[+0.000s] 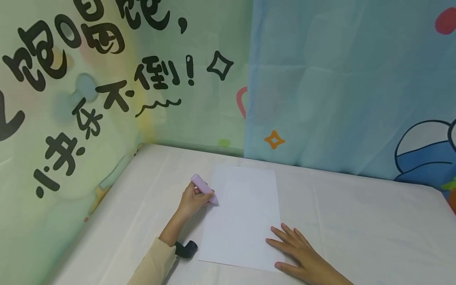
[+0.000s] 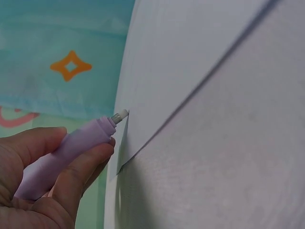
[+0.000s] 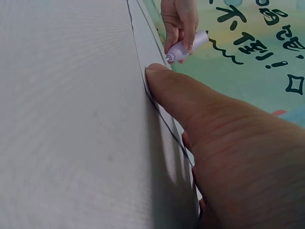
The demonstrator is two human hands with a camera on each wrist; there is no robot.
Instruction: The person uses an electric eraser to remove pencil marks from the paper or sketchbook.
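A white sheet of paper [image 1: 244, 209] lies on the white-covered table in the head view. My left hand [image 1: 192, 202] holds a lilac electric eraser [image 1: 201, 184] between thumb and fingers, slanted with its nose down at the sheet's left edge. In the left wrist view a white tip [image 2: 123, 114] sticks out of the eraser's collar; whether it touches the paper I cannot tell. With fingers spread, my right hand [image 1: 299, 251] rests over the sheet's lower right edge. Its thumb [image 3: 176, 88] shows large at the paper's edge in the right wrist view.
White cloth [image 1: 356, 229] covers the table. A black curved piece [image 1: 187, 250] sits at my left wrist. Behind the table hang a green printed curtain [image 1: 199, 118] with black lettering and a blue one [image 1: 338, 99].
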